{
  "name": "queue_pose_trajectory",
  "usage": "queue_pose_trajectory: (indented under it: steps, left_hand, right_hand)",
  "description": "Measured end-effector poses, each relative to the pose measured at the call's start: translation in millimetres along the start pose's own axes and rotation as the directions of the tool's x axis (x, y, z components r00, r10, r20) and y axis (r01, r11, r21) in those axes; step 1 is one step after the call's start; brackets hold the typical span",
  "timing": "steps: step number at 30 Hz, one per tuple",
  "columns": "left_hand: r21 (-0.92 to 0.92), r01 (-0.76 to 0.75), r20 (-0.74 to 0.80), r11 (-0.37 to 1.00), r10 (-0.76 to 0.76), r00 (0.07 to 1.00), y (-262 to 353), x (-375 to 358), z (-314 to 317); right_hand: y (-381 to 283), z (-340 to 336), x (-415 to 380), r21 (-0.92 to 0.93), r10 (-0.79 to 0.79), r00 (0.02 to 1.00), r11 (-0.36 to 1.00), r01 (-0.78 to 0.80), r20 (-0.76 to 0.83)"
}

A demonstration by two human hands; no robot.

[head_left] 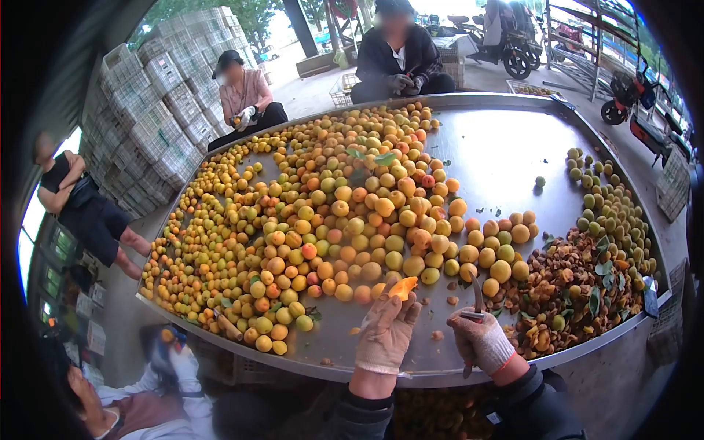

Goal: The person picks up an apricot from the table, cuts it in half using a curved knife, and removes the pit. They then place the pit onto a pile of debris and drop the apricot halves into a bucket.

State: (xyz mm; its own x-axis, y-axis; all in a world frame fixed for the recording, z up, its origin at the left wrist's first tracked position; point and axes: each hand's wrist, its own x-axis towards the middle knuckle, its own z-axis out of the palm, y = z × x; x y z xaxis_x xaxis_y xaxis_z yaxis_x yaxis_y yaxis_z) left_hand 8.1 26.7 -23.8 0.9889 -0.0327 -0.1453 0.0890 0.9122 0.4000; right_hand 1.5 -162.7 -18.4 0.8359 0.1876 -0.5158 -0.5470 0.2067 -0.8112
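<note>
Gloved left hand (pixel 385 331) low at the near rim of the steel desk (pixel 506 154), grip clamped on an orange fruit piece (pixel 402 287) held up at the fingertips. Just beside, gloved right hand (pixel 480 341) with grip shut round a knife (pixel 477 293), blade upright, near a heap of pits and leaves (pixel 579 293). Beyond both, a wide spread of apricots (pixel 330 220); green fruit (pixel 612 213) far right; three people seated around the far edge.
</note>
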Motion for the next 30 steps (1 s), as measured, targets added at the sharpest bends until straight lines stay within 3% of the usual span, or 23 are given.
queue_pose_trajectory:
  steps: [19,21,30]
  left_hand:
    - [0.016,0.008,0.021,1.000,-0.008,1.000,-3.6,-1.5,5.4]
    - [0.100,-0.042,0.012,0.994,0.041,0.999,-5.0,-1.1,4.0]
    - [0.142,-0.026,0.054,0.990,0.019,0.998,-1.5,-0.6,6.2]
  right_hand:
    - [-3.5,0.7,-3.7,0.031,-0.034,0.999,0.999,0.034,0.002]
    - [-5.4,0.9,-5.7,0.011,-0.031,1.000,0.999,0.031,0.000]
    - [-5.2,0.3,-5.4,-0.009,-0.035,0.999,0.999,0.035,0.001]
